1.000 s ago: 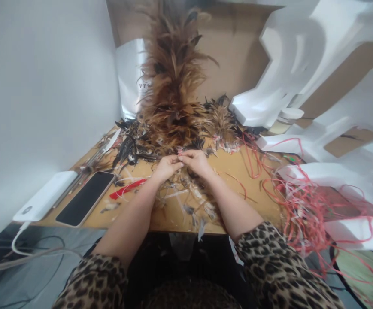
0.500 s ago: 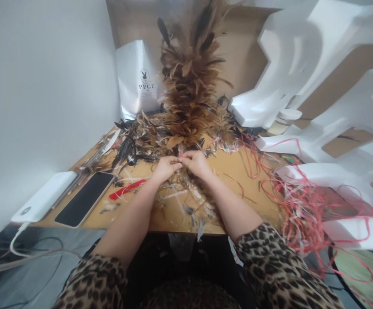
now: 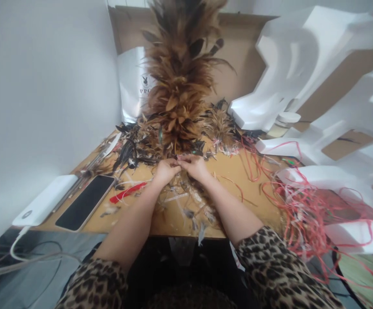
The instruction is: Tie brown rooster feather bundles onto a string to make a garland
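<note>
A tall plume of brown and black feathers (image 3: 178,90) rises upright just beyond my fingertips, its base at my hands. My left hand (image 3: 167,170) is closed in a pinch at this base. Close beside it, my right hand (image 3: 195,166) pinches the same spot, the two sets of fingertips touching. Whatever finer piece lies between the fingers is too small to make out. Loose dark feathers (image 3: 126,152) lie to the left of the plume, and a smaller brown feather bunch (image 3: 220,122) lies to its right.
A phone (image 3: 85,202), a white power bank (image 3: 46,199) and a red strip (image 3: 126,192) lie on the left. Tangled pink string (image 3: 305,210) hangs over the table's right edge by white foam pieces (image 3: 289,77). Behind stand a silver bag (image 3: 130,86) and cardboard (image 3: 241,56).
The plume has shifted left and turned a little, now covering part of the bag's lettering. Both hands stay pinched together at its base, and the view has tilted slightly.
</note>
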A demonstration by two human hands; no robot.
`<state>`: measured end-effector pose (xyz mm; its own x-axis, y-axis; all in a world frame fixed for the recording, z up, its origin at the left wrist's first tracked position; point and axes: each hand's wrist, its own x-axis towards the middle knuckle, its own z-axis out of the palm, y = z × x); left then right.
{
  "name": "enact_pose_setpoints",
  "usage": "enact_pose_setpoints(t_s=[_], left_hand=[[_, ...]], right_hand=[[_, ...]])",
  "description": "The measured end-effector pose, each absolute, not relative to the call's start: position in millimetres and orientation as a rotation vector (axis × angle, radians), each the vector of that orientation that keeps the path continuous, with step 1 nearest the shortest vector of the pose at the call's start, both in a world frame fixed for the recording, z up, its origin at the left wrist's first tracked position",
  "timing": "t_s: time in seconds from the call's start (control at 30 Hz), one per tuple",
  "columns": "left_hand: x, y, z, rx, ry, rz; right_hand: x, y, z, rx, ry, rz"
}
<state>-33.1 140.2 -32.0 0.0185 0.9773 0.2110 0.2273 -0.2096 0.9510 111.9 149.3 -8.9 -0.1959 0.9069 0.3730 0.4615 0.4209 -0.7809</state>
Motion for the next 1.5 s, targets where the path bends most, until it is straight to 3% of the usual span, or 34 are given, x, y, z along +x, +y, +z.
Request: enact_pose_setpoints(t_s=[0.17, 0.47, 0.7, 0.97, 1.27, 1.5], left_hand=[[-35.0, 136.5, -25.1, 1.401, 1.114, 1.095], [-27.8, 141.6, -37.2, 1.370, 1.203, 1.349], [-32.5, 136.7, -27.3, 1.309, 1.081, 1.183], [-24.7, 140.1, -34.2, 1.324, 1.196, 1.364], [-29.7, 138.1, -31.8, 1.366, 1.107, 1.141], [-26.0, 135.6, -30.9, 1.355, 1.269, 1.274]], right_hand=[[119.2, 149.6, -6.3, -1.114, -1.834, 0.739], [107.8, 150.1, -12.4, -1.178, -1.715, 0.806], [113.9, 150.7, -8.4, -1.113, -1.609, 0.969], [108.3, 149.1, -11.1, -1.211, -1.677, 0.784], [107.8, 144.8, -9.2, -1.066, -1.677, 0.998], [104.2, 145.4, -5.7, -1.245, -1.720, 0.767]])
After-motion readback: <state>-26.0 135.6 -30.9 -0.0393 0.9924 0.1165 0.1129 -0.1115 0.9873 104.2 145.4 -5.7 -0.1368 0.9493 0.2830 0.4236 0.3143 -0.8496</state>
